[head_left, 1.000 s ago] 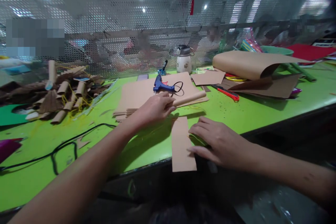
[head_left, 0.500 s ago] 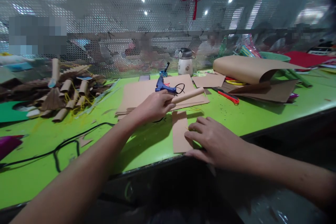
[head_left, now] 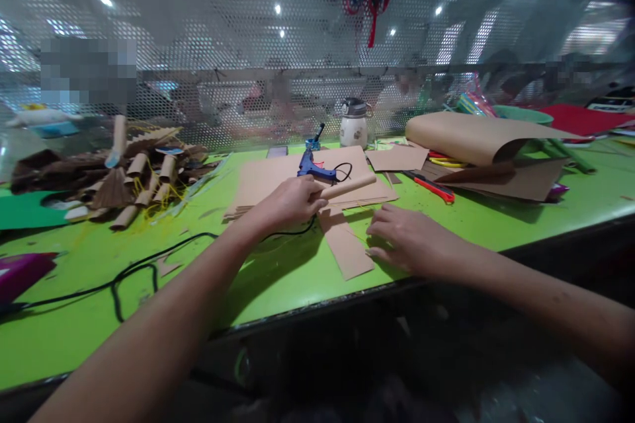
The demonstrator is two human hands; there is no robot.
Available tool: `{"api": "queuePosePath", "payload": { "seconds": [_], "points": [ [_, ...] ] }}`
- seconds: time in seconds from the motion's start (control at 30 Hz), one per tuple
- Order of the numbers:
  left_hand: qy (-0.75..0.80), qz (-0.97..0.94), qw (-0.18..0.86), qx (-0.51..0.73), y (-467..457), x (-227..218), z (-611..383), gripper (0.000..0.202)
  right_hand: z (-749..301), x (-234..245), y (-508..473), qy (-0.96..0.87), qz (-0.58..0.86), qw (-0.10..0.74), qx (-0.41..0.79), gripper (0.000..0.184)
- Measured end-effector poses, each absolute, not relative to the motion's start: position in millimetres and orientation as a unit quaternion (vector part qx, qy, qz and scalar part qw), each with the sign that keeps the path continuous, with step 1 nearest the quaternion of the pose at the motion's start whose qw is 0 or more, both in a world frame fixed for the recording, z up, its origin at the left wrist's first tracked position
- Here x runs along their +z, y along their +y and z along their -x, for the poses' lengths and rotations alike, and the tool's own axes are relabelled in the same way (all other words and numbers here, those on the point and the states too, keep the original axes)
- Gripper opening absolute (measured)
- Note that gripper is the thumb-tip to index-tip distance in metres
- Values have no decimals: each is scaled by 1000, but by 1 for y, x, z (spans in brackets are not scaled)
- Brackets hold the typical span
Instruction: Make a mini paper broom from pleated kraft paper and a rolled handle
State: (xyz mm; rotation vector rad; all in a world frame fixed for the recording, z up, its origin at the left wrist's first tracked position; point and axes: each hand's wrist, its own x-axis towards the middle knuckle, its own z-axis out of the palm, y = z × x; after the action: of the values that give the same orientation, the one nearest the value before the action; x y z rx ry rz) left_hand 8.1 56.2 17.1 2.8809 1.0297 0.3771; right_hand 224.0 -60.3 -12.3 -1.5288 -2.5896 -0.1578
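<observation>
My left hand [head_left: 294, 201] is closed on a rolled brown paper tube [head_left: 350, 186], which sticks out to the right over a stack of brown paper sheets [head_left: 268, 175]. Just behind that hand a blue glue gun [head_left: 316, 168] lies on the stack. A narrow brown paper strip [head_left: 347, 248] rests slanted on the green table near its front edge. Beside the strip's right side is my right hand [head_left: 409, 238], fingers apart and slightly curled, with nothing seen in it. A thin yellow string [head_left: 358, 238] lies across the strip.
Paper tubes [head_left: 136, 188] with yellow string are piled at left. A black cable [head_left: 133, 271] crosses the table [head_left: 278, 284]. A red utility knife [head_left: 434, 188], a large curled paper sheet [head_left: 456, 132] and a white bottle [head_left: 354, 129] stand or lie toward the back and right.
The paper strip has turned, its near end now swung to the right. My right hand has shifted up and right, off the table's edge. My left hand still holds the tube.
</observation>
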Motion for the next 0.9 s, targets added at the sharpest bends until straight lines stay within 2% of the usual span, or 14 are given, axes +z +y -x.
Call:
{"api": "queuePosePath", "payload": {
  "seconds": [0.1, 0.2, 0.4, 0.57, 0.7, 0.77, 0.9],
  "points": [
    [334, -931, 42, 141, 58, 17, -6, 22, -215, -10, -45, -856, 511, -6, -80, 19],
    [332, -928, 37, 163, 59, 18, -4, 22, -212, -10, -33, -856, 510, -24, -76, 23],
    [355, -915, 35, 187, 61, 21, -2, 25, -233, -4, -26, -861, 506, 53, 12, 20],
    [367, -902, 137, 179, 54, 26, -1, 27, -274, 14, -40, -843, 513, 150, 56, 18],
    [351, -901, 201, 158, 43, 31, -6, 26, -298, 21, -55, -795, 553, 175, 178, 27],
    [339, -911, 180, 150, 39, 30, -10, 23, -301, 18, -59, -786, 560, 174, 195, 28],
    [326, -931, 96, 135, 39, 24, -18, 19, -300, 9, -59, -816, 536, 135, 168, 18]
  ]
}}
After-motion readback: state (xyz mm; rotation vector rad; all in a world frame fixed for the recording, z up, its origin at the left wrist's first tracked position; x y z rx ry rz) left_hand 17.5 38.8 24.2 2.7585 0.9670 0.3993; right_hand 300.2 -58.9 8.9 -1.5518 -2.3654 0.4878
